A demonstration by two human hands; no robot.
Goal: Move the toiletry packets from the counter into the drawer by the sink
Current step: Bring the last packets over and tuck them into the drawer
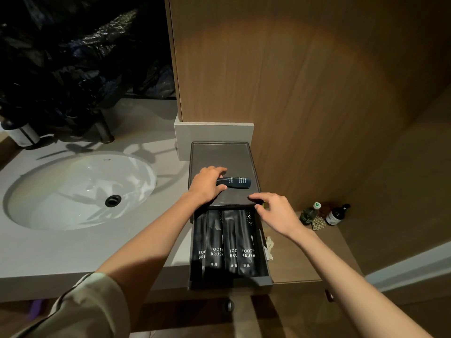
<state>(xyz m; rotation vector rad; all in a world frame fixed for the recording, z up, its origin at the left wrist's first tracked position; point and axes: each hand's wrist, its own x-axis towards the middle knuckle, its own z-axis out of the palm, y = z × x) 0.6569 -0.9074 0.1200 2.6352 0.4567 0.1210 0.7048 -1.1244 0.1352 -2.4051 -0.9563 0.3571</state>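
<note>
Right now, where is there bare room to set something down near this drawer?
Free: the back of the tray, behind the left hand and tube; the counter between the sink and drawer. Crowded: the drawer, where four toothbrush packets lie side by side across nearly its full width.
</note>
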